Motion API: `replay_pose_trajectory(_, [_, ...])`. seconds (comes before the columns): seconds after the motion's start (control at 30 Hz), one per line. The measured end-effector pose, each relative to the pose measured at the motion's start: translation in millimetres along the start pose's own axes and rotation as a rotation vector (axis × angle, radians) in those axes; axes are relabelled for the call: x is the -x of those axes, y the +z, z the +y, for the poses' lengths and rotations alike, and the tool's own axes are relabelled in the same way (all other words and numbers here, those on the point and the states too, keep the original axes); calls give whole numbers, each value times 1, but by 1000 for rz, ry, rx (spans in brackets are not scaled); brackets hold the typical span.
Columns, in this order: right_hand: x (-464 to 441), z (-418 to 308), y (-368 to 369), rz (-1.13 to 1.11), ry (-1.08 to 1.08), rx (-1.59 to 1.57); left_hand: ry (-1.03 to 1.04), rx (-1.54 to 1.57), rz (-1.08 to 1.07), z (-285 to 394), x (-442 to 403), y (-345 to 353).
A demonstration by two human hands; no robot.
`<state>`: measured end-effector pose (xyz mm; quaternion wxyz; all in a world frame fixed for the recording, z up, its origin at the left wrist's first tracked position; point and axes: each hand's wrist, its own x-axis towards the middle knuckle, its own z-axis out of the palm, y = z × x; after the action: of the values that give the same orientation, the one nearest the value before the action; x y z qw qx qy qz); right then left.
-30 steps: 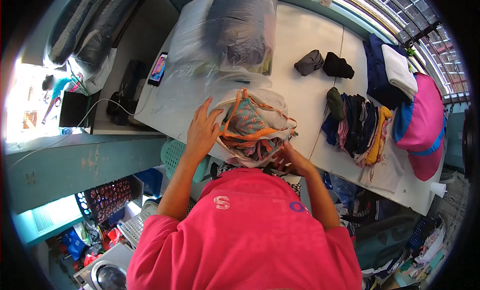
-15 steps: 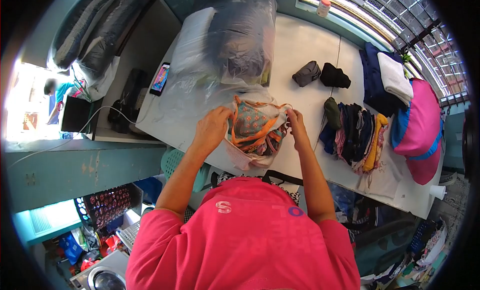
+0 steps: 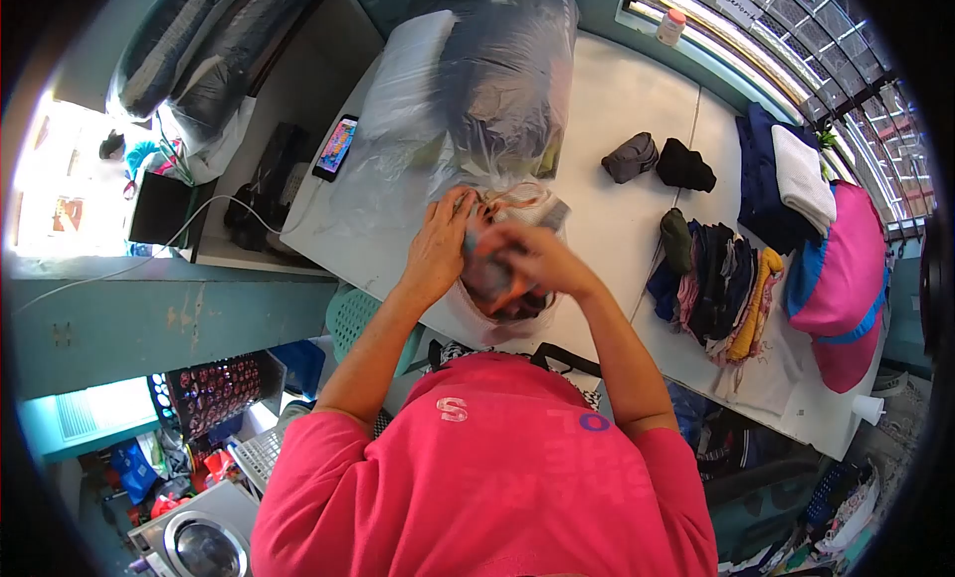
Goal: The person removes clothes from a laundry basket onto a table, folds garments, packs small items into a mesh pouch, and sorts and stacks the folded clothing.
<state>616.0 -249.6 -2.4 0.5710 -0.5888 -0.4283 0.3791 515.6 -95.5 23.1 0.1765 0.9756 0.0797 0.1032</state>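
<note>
A pale mesh bag (image 3: 468, 313) with orange trim sits at the table's near edge, holding colorful crumpled garments (image 3: 522, 303). My left hand (image 3: 435, 247) grips the bag's left rim with its fingers closed around the edge. Over the bag's mouth is my right hand (image 3: 545, 257), bent inward and smeared by motion. Its fingers are too blurred to read, and it hides part of the garments.
Wrapped plastic bundles (image 3: 507, 80) lie behind the bag, with a phone (image 3: 336, 147) to their left. To the right are a grey bundle (image 3: 629, 157), a black bundle (image 3: 686, 165), a row of folded clothes (image 3: 711, 284) and a pink-and-blue bag (image 3: 841, 279).
My right hand has left the bag's right rim and moved left over its mouth. My left hand has shifted slightly up along the left rim. The view has turned a little.
</note>
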Motion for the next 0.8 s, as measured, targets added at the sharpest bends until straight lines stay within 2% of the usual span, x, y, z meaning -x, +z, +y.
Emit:
replay_pose_trajectory(0.13, [-9, 18, 22, -138, 71, 98, 95, 191, 14, 10, 6, -18])
replay_pose_trajectory(0.2, [-19, 38, 29, 64, -194, 547, 144, 224, 23, 18, 15, -24])
replay_pose_trajectory(0.23, [-21, 34, 30, 64, -192, 544, 187, 327, -22, 24, 20, -26])
replay_pose_trajectory(0.3, [-30, 21, 33, -399, 85, 831, 234, 426, -71, 39, 25, -30])
replay_pose_trajectory(0.37, [-55, 63, 47, -707, 731, 261, 258, 498, -156, 54, 30, -31])
replay_pose_trajectory(0.43, [-59, 54, 39, -538, 778, 195, 239, 519, -136, 45, 31, -25])
replay_pose_trajectory(0.5, [-58, 43, 33, -372, 824, 122, 148, 357, -11, 28, 29, -26])
replay_pose_trajectory(0.53, [-54, 33, 31, -331, 839, 106, 123, 211, -14, 23, 26, -29])
replay_pose_trajectory(0.57, [-49, 24, 29, -291, 853, 89, 120, 215, -14, 18, 27, -30])
replay_pose_trajectory(0.63, [-27, 2, 30, -82, 138, 542, 31, 73, 13, 13, 29, -29])
replay_pose_trajectory(0.67, [-19, 12, 27, 5, -89, 511, 32, 76, 14, 12, 29, -28])
replay_pose_trajectory(0.7, [-8, 4, 18, 1, -86, 510, -10, 79, 8, 12, 31, -27])
replay_pose_trajectory(0.77, [12, -29, -8, 135, 44, 224, -50, 80, 5, 10, 33, -25])
replay_pose_trajectory(0.8, [21, -37, -21, 248, 274, 163, -49, 53, 14, 10, 33, -24])
